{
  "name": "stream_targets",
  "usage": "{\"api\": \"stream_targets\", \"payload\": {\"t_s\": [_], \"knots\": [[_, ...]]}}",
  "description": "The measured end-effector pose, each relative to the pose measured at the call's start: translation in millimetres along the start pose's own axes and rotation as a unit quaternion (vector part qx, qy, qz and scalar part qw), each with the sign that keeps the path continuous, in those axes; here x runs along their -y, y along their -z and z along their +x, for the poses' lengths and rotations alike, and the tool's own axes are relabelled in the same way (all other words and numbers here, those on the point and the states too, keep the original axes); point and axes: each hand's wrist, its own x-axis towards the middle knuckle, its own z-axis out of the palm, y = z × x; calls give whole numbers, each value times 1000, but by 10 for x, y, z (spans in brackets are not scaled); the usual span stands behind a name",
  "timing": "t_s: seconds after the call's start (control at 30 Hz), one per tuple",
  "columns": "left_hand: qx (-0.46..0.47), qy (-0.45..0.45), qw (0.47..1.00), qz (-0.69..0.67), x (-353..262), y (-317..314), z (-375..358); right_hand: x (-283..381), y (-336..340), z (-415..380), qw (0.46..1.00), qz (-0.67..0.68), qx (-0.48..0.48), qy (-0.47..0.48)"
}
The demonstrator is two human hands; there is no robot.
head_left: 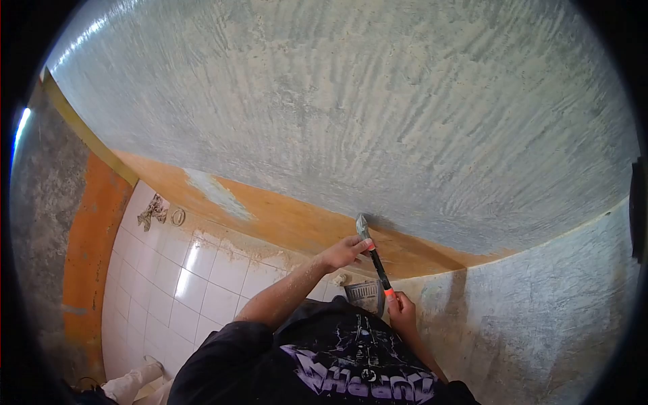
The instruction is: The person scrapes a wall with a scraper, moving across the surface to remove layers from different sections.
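My left hand (344,255) grips the upper part of a long-handled scraper (379,266), just below its grey head. The tool has a black handle with orange-red bands, and its head touches or nearly touches the wall (324,135) where grey meets orange. My right hand (401,309) is closed around the lower end of the handle, close to my body. The exact shape of the head's edge is hard to make out. Pale dust or spatter covers my left forearm.
White tiles (223,270) cover the floor, with debris along the wall's foot. A dark slotted tray-like object (364,291) lies below my hands. A crumpled cloth (154,210) and a ring (177,217) lie by the left corner. Another person's leg (135,379) shows at lower left.
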Motion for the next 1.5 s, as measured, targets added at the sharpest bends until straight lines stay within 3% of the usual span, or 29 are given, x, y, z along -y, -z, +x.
{"api": "stream_targets", "payload": {"t_s": [0.2,0.4,0.57,0.7,0.9,1.0,1.1,1.2,1.3,1.5], "knots": [[14,19,1000,11,-117,-50,-32,102,33,-100,999,18,-24,-20],[-8,9,1000,3,-77,89,-59,154,10,29,999,-44,-6,30],[28,6,1000,5,-44,-18,23,97,2,-55,1000,12,-20,-12],[-7,-3,1000,2,-104,33,-108,99,-70,-6,1000,-12,-25,8],[-2,18,1000,25,-6,10,19,120,-25,-74,998,41,-4,-44],[-8,6,1000,6,-58,134,-50,-4,-127,86,999,-24,0,30],[-7,11,1000,17,-55,140,-84,-38,-167,15,999,19,-23,31],[-8,6,1000,27,-11,51,-13,-39,-82,-74,997,48,-19,-48],[-29,-10,999,10,-59,154,-109,-26,-266,76,998,0,-37,48],[-30,11,999,-3,-41,266,-142,77,-313,43,998,31,-40,27]]}}
